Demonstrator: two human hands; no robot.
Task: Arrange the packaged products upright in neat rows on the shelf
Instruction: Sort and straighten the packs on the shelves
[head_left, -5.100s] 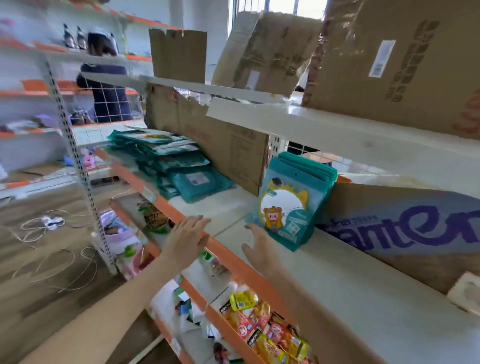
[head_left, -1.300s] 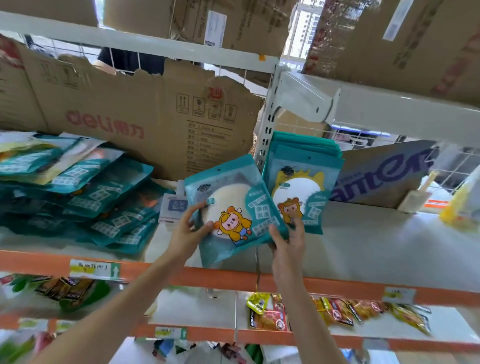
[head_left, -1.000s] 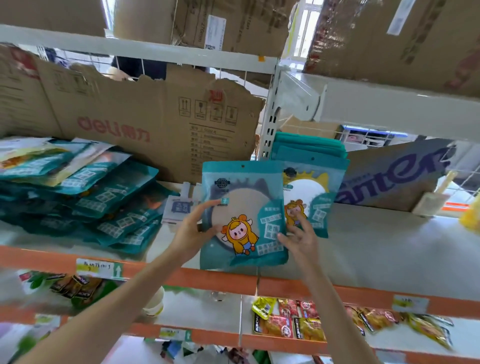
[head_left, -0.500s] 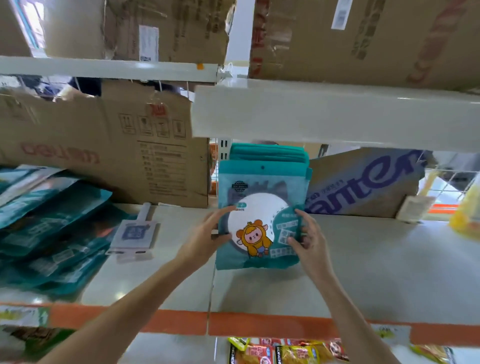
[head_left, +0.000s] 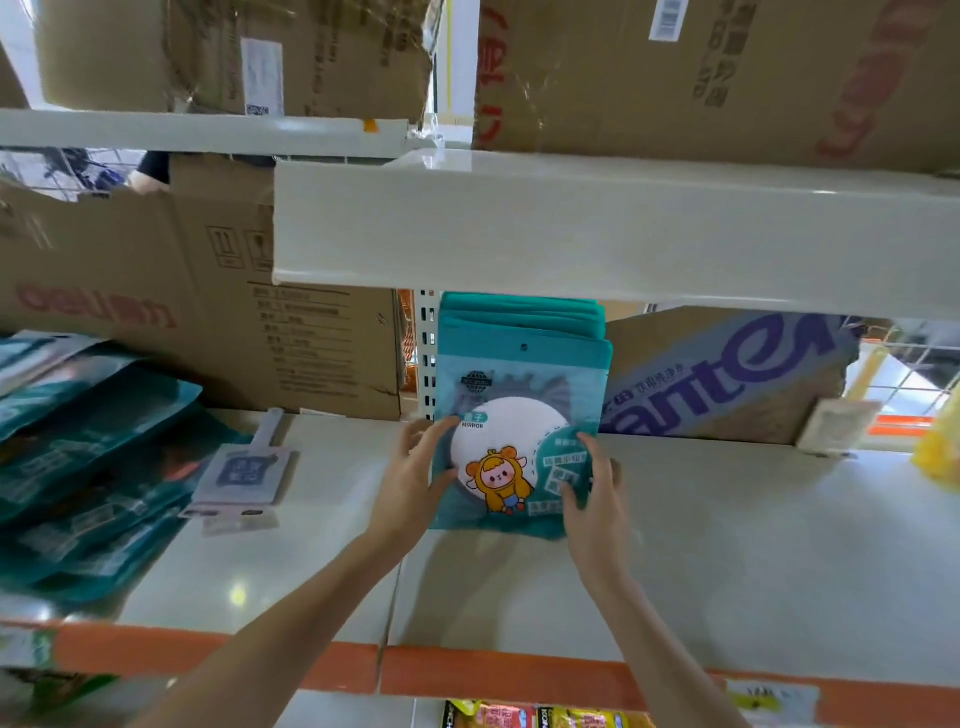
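A teal mirror pack (head_left: 519, 441) stands upright on the shelf (head_left: 727, 545), at the front of a row of like packs (head_left: 522, 314). The left hand (head_left: 415, 480) grips its left edge, thumb across the face; the right hand (head_left: 592, 499) holds its right edge, fingers (head_left: 584, 447) curled onto the front. A loose heap of teal packs (head_left: 88, 467) lies flat well to the left, a small card (head_left: 244, 475) between. Cardboard boxes (head_left: 197, 301) stand behind.

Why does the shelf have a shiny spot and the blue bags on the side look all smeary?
Head view: a lamp glares off the glossy shelf; the flat teal packets at the left edge smear with blur and wide-angle stretch; the front mirror packet in the middle stays fairly sharp.
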